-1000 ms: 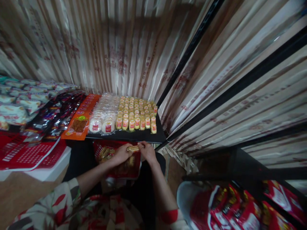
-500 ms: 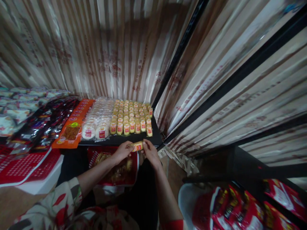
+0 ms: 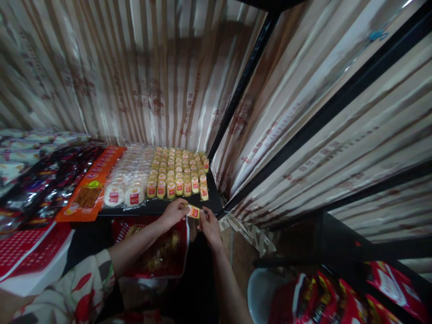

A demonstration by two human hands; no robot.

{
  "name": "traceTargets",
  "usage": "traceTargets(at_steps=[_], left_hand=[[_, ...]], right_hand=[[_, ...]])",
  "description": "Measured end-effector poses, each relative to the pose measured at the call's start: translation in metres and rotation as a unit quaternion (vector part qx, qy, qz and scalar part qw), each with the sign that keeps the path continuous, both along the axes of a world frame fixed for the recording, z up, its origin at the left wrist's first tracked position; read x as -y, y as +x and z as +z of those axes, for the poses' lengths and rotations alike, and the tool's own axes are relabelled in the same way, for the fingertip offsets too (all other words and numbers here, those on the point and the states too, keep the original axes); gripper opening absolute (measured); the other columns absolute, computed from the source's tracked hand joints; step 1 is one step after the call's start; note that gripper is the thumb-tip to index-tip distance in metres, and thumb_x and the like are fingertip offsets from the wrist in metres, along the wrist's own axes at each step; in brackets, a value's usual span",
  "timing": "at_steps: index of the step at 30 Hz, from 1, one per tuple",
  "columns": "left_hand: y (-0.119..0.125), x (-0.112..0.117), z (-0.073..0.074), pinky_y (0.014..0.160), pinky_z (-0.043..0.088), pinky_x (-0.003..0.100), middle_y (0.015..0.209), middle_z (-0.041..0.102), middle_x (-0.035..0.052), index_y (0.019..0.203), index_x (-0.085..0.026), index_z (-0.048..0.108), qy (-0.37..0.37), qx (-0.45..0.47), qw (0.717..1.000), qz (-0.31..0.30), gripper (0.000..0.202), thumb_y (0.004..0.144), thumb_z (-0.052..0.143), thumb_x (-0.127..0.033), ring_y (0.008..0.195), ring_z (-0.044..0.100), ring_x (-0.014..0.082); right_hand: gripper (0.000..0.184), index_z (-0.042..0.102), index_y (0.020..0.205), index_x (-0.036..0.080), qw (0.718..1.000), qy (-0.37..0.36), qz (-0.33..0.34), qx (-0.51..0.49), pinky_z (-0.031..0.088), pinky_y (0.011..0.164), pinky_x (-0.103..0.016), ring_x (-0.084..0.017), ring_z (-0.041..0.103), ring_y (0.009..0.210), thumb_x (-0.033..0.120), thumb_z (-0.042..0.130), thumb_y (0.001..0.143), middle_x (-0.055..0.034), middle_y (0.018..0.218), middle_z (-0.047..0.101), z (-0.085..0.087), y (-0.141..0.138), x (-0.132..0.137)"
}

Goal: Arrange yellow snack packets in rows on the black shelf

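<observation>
Between my two hands is a small yellow snack packet (image 3: 193, 211) with a red and white label facing up. My left hand (image 3: 174, 213) pinches its left end, and my right hand (image 3: 209, 226) grips its right end. The packet is just in front of the black shelf's (image 3: 155, 208) edge. Behind it on the shelf stand rows of like yellow packets (image 3: 178, 182). Below my hands a red basket (image 3: 185, 252) holds several loose yellow packets (image 3: 162, 249).
White round cracker packs (image 3: 135, 195), an orange snack bag (image 3: 89, 193) and dark packets (image 3: 50, 180) lie to the left on the shelf. Another red basket (image 3: 30, 252) is at lower left. Red bags (image 3: 324, 297) fill a container at lower right. A pleated curtain (image 3: 135, 67) hangs behind.
My view has shifted slightly, so the shelf sits lower and further left. The packet stays in both hands, its label now turned more fully upward.
</observation>
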State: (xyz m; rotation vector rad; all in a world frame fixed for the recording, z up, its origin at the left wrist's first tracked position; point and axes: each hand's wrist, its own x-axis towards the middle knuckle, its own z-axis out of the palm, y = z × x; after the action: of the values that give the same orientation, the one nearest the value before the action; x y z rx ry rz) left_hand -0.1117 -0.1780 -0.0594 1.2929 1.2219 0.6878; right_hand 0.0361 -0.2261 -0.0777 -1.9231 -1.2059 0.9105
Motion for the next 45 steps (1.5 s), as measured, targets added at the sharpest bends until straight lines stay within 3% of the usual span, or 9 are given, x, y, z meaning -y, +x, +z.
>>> traceTargets(at_steps=[3, 7, 11, 15, 19, 24, 36, 40, 45], left_hand=[[0.008, -0.010, 0.007, 0.048, 0.036, 0.019, 0.063, 0.054, -0.0043, 0.094, -0.014, 0.058, 0.062, -0.050, 0.996, -0.024, 0.020, 0.076, 0.052, -0.022, 0.048, 0.051, 0.0074], [0.020, -0.023, 0.019, 0.052, 0.038, 0.020, 0.068, 0.058, -0.0019, 0.093, -0.015, 0.061, 0.128, -0.126, 0.982, -0.062, 0.021, 0.076, 0.051, -0.023, 0.054, 0.054, 0.0097], [0.032, -0.034, 0.036, 0.061, 0.041, 0.021, 0.074, 0.063, 0.0003, 0.092, -0.017, 0.064, 0.191, -0.200, 0.957, -0.091, 0.021, 0.077, 0.051, -0.024, 0.067, 0.058, 0.0132], [0.047, -0.046, 0.050, 0.069, 0.043, 0.023, 0.085, 0.066, 0.0022, 0.096, -0.018, 0.064, 0.215, -0.228, 0.944, -0.103, 0.024, 0.078, 0.050, -0.023, 0.078, 0.059, 0.0151], [0.065, -0.060, 0.060, 0.072, 0.045, 0.024, 0.090, 0.068, 0.0028, 0.100, -0.019, 0.063, 0.230, -0.245, 0.935, -0.112, 0.025, 0.079, 0.049, -0.024, 0.081, 0.061, 0.0156], [0.090, -0.079, 0.064, 0.083, 0.045, 0.025, 0.102, 0.067, 0.0056, 0.108, -0.017, 0.060, 0.235, -0.250, 0.933, -0.107, 0.030, 0.081, 0.052, -0.029, 0.093, 0.061, 0.0170], [0.118, -0.135, 0.059, 0.081, 0.046, 0.026, 0.102, 0.067, 0.0069, 0.105, -0.016, 0.061, 0.280, -0.257, 0.918, -0.114, 0.032, 0.084, 0.049, -0.036, 0.093, 0.062, 0.0184], [0.115, -0.154, 0.062, 0.083, 0.046, 0.027, 0.105, 0.067, 0.0078, 0.108, -0.016, 0.061, 0.287, -0.271, 0.912, -0.111, 0.030, 0.085, 0.042, -0.020, 0.096, 0.061, 0.0184], [0.101, -0.168, 0.061, 0.094, 0.041, 0.026, 0.109, 0.066, 0.0053, 0.106, -0.017, 0.062, 0.331, -0.315, 0.881, -0.124, 0.039, 0.073, 0.045, -0.005, 0.106, 0.056, 0.0173]], right_hand=[[0.042, 0.056, 0.117, 0.014, 0.990, -0.010, 0.006, 0.140, 0.046, 0.070, -0.028, -0.018, 0.064, 0.074, 0.038, 0.037, 0.088, -0.0090, 0.085, 0.067, 0.008, 0.002, 0.002], [0.039, 0.058, 0.118, 0.013, 0.965, 0.114, 0.009, 0.237, 0.043, 0.087, -0.031, -0.021, 0.058, 0.100, 0.030, 0.040, 0.087, -0.0141, 0.111, 0.061, 0.010, 0.005, 0.000], [0.037, 0.058, 0.116, 0.015, 0.935, 0.243, 0.041, 0.254, 0.043, 0.089, -0.035, -0.021, 0.055, 0.099, 0.029, 0.041, 0.087, -0.0115, 0.108, 0.062, 0.005, 0.016, -0.008], [0.039, 0.059, 0.115, 0.014, 0.913, 0.276, 0.056, 0.295, 0.044, 0.086, -0.038, -0.023, 0.053, 0.095, 0.037, 0.049, 0.085, -0.0117, 0.104, 0.063, 0.004, 0.030, -0.020], [0.041, 0.058, 0.116, 0.013, 0.903, 0.300, 0.018, 0.307, 0.043, 0.087, -0.039, -0.024, 0.053, 0.099, 0.039, 0.046, 0.087, -0.0131, 0.106, 0.063, 0.005, 0.040, -0.035], [0.045, 0.052, 0.123, 0.011, 0.907, 0.297, -0.020, 0.297, 0.044, 0.087, -0.039, -0.024, 0.055, 0.099, 0.038, 0.043, 0.087, -0.0154, 0.109, 0.061, 0.007, 0.048, -0.057], [0.042, 0.050, 0.120, 0.010, 0.913, 0.302, -0.090, 0.260, 0.043, 0.089, -0.039, -0.024, 0.054, 0.101, 0.029, 0.040, 0.084, -0.0161, 0.108, 0.059, 0.008, 0.057, -0.121], [0.041, 0.051, 0.120, 0.011, 0.924, 0.252, -0.109, 0.268, 0.043, 0.085, -0.036, -0.024, 0.056, 0.098, 0.030, 0.042, 0.085, -0.0151, 0.108, 0.060, 0.009, 0.062, -0.145], [0.043, 0.050, 0.123, 0.013, 0.946, 0.157, -0.094, 0.269, 0.043, 0.081, -0.032, -0.023, 0.059, 0.096, 0.029, 0.048, 0.084, -0.0132, 0.109, 0.062, 0.012, 0.061, -0.167]])
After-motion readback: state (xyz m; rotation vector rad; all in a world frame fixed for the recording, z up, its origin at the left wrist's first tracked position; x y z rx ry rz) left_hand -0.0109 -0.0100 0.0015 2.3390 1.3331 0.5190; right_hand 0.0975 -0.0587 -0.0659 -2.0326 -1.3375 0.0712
